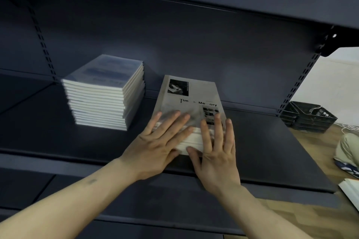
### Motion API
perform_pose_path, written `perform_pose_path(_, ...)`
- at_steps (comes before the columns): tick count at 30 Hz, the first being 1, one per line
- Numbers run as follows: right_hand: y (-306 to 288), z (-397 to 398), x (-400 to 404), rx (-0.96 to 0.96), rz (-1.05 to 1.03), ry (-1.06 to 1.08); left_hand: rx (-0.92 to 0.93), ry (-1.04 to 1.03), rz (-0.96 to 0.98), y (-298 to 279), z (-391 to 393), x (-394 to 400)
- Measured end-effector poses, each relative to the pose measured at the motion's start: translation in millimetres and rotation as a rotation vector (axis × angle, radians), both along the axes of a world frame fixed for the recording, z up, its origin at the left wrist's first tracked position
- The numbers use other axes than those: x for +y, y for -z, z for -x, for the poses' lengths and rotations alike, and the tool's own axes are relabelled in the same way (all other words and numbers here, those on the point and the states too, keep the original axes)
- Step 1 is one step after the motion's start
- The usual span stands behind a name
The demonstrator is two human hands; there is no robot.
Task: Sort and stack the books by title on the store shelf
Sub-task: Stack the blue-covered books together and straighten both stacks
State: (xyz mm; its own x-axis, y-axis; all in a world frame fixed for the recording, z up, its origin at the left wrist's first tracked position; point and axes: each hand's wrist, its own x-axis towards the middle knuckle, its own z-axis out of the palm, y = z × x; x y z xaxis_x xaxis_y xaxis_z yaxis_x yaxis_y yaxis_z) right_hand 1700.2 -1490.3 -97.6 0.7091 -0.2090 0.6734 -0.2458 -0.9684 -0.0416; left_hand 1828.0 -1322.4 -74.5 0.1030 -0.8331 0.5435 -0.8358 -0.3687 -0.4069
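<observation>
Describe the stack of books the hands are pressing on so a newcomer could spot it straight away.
On the dark shelf, right of the taller blue-covered stack, lies a low grey stack under both hands. Only its top cover shows black photos and a printed title.

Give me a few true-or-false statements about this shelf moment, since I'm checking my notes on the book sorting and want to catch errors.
1. Both hands lie flat with straight fingers on the short grey stack of books titled with "Tim" and "Me ory". True: the left hand and right hand press on its near end.
2. The taller stack of white, blue-covered books stands to the right of the grey stack. False: it stands to the left, apart from it.
3. Both stacks rest on the dark grey metal shelf. True.
4. The black plastic crates sit on the shelf between the stacks. False: they are beyond the shelf's right end, on the wooden floor.
</observation>
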Motion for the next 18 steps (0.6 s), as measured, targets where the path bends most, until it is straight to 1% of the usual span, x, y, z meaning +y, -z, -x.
perform_pose_path(4, -2, -6, -9, 0.038, 0.025, -0.028, -0.004, 0.001, 0.025, 3, -8, -7)
perform_pose_path(10, -5, 0, -4, 0.006, -0.027, -0.046, -0.007, 0.018, 0.061, 6, -3, -7)
perform_pose_path(13, -8, 5, -2, -0.055, -0.026, -0.019, 0.037, 0.034, 0.144, 6, 4, -4)
perform_pose_path(15, -10, 5, -2, -0.052, -0.032, 0.023, 0.089, -0.005, 0.208, 6, 5, -2)
perform_pose_path(18, -9, 5, 0, -0.026, -0.036, 0.020, 0.122, -0.028, 0.224, 9, 5, -2)
